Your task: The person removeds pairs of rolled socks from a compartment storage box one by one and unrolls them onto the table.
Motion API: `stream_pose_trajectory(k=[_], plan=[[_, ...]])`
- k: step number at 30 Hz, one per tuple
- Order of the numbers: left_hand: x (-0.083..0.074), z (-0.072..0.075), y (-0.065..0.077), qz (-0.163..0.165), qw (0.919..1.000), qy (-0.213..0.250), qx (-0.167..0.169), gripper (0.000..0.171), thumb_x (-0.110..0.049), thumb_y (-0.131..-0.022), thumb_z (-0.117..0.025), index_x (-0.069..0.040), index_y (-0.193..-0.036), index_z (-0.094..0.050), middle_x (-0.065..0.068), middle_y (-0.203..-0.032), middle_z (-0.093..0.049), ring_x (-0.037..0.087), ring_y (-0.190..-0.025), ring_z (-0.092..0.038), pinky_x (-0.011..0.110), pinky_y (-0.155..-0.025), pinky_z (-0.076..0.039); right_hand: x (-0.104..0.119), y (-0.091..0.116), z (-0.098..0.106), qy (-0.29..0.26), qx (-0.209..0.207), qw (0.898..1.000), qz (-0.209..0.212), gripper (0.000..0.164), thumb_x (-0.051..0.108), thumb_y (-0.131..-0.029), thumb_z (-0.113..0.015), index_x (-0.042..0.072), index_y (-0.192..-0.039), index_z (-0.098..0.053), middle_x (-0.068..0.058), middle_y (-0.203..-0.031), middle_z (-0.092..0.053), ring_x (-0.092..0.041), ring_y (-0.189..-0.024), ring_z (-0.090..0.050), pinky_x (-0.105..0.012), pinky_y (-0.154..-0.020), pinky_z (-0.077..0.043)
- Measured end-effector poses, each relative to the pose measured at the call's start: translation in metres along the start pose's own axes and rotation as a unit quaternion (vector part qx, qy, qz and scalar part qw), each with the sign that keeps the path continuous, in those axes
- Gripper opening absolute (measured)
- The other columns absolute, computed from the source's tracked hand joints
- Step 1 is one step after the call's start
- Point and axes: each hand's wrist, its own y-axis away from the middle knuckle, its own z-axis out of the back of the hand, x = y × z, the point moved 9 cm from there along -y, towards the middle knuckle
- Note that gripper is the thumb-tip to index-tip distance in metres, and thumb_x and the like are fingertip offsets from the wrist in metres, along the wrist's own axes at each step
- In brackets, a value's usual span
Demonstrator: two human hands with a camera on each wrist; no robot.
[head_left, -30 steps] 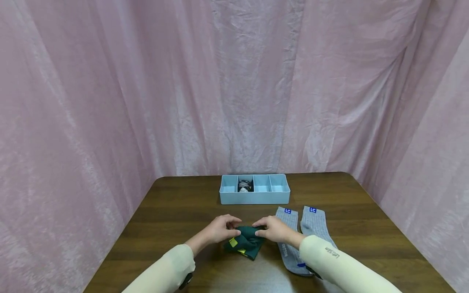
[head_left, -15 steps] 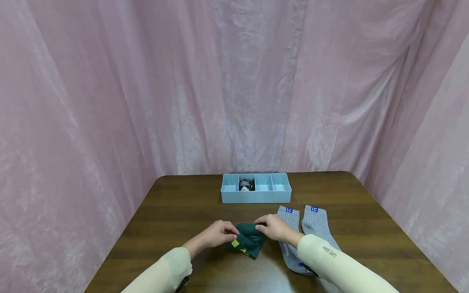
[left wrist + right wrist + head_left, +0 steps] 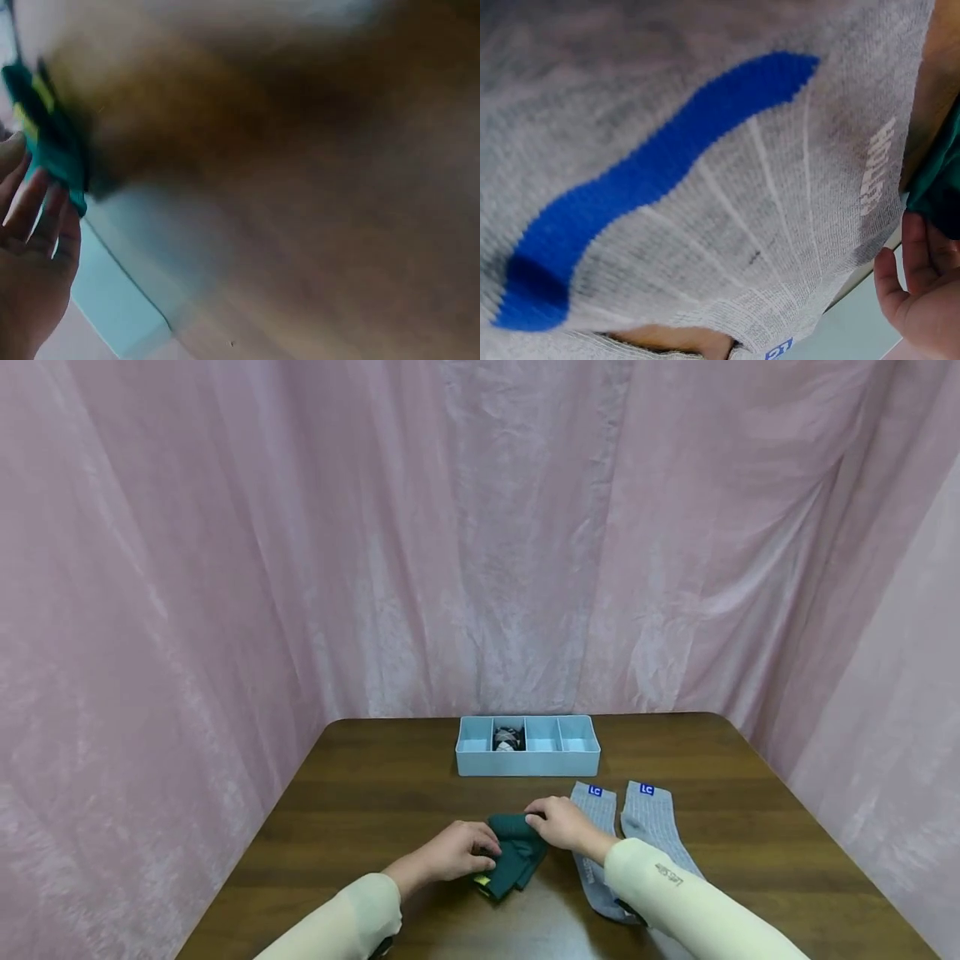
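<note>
The table [image 3: 375, 793] bears a blue box [image 3: 528, 765], green fabric [image 3: 516, 857] and grey socks [image 3: 649, 817].

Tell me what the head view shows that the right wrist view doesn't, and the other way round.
Only the head view: the left hand at the green cloth, and the dark patterned bundle in one compartment of the blue box.

Only the right wrist view: the long sweep of the blue band across a gray sock; the head view catches just a scrap.

Both: the right hand, its fingers at the green cloth, and gray sock fabric.
</note>
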Motion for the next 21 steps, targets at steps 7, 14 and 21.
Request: stream_pose_trajectory(k=[7,14,21], plan=[[-0.005,-0.017,0.0,0.0,0.9903,-0.134,0.037,0.033,-0.027,-0.092,-0.073,-0.012,-0.122,-0.072,0.005,-0.136,-0.059,0.02,-0.124,-0.053,0.035,-0.102,-0.045,-0.003,-0.001,0.009,0.028,-0.061,0.998,-0.01,0.012,0.011,-0.094,-0.067,0.003,-0.102,-0.07,-0.01,-0.098,-0.068,-0.027,-0.091,-0.065,-0.047,-0.079,-0.053],[-0.003,-0.017,-0.002,0.015,0.9911,-0.123,0.048,0.036,-0.027,-0.092,-0.073,-0.011,-0.125,-0.07,0.007,-0.138,-0.057,0.023,-0.127,-0.051,0.036,-0.104,-0.043,0.018,0.007,0.006,0.108,-0.056,0.983,0.139,0.013,0.015,-0.092,-0.072,0.011,-0.102,-0.076,0.0,-0.1,-0.065,-0.018,-0.093,-0.063,-0.038,-0.081,-0.054],[-0.002,-0.015,0.003,0.027,0.993,-0.107,0.043,0.038,-0.028,-0.092,-0.072,-0.011,-0.126,-0.069,0.006,-0.14,-0.056,0.024,-0.128,-0.05,0.037,-0.105,-0.042,0.006,-0.001,-0.006,0.121,-0.007,0.987,0.108,0.023,0.014,-0.093,-0.07,0.004,-0.113,-0.073,-0.01,-0.107,-0.07,-0.027,-0.099,-0.066,-0.044,-0.085,-0.053]])
